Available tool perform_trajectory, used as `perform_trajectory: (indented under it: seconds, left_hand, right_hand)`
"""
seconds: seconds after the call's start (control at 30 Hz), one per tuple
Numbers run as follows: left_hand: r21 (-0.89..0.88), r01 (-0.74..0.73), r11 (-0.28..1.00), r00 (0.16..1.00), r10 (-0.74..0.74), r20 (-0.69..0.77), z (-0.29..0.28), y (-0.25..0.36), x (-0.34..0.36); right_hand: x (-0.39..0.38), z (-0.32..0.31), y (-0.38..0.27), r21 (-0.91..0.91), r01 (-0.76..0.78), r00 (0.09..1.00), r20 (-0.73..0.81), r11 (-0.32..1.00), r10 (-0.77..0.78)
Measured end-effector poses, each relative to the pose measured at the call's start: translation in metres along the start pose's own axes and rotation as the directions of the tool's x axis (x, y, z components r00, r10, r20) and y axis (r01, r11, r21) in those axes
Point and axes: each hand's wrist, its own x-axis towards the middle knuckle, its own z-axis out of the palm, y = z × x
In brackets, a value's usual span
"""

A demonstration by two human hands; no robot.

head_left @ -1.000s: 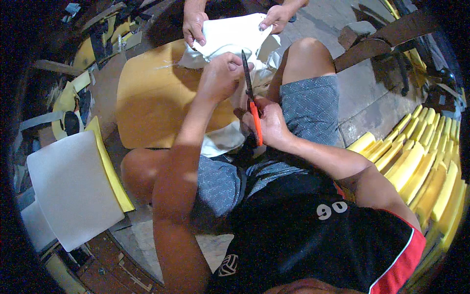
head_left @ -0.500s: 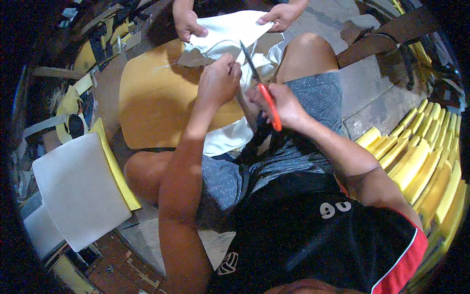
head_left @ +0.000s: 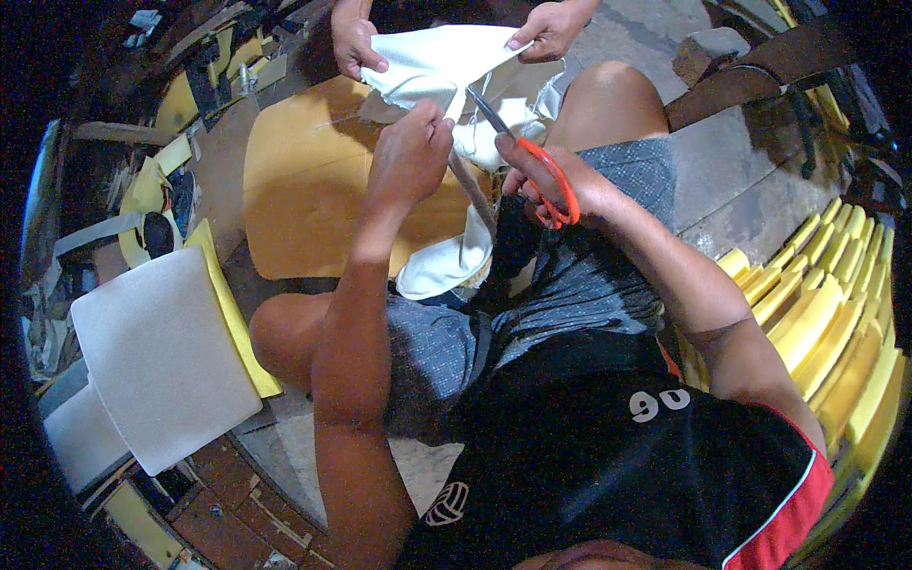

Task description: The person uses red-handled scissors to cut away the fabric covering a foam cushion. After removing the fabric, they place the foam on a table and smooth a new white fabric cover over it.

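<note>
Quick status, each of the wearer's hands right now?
Left hand: closed, gripping the edge of the white cloth.
Right hand: closed, holding orange-handled scissors.

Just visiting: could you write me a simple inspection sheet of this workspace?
Surface: gray floor; tan panel, partly hidden by white cloth.
Job's things: that cloth and orange-handled scissors, tips near it.
Clutter: mixed scraps, left.
Hands: left hand closed at the cloth's edge; right hand holds the scissors; a co-worker's hands hold the cloth too.
Cables: nothing clearly seen.
Surroundings: yellow strips, right; pale panel, left.
</note>
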Motion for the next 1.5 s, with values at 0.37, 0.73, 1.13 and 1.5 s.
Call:
perform_trajectory:
  seconds: [0.37, 0.73, 1.13, 1.5]
  left_hand:
    - [0.06, -0.144, 0.988, 0.989, 0.146, -0.025, 0.003, -0.008, 0.004]
    - [0.084, -0.153, 0.985, 0.987, 0.156, -0.034, 0.006, -0.011, 0.005]
    - [0.046, -0.069, 0.997, 0.997, 0.068, 0.032, -0.013, -0.011, -0.008]
    - [0.111, -0.13, 0.985, 0.991, 0.127, 0.036, -0.011, -0.014, -0.006]
  right_hand:
    - [0.006, -0.002, 0.005, -0.028, -0.038, 0.999, -0.02, 0.999, 0.038]
    - [0.017, -0.002, 0.01, -0.073, 0.012, 0.999, -0.035, 0.997, -0.014]
    - [0.025, 0.0, 0.016, 0.106, -0.023, 0.998, 0.061, 0.994, 0.017]
    - [0.028, -0.003, 0.003, -0.083, 0.047, 0.998, -0.04, 0.995, -0.05]
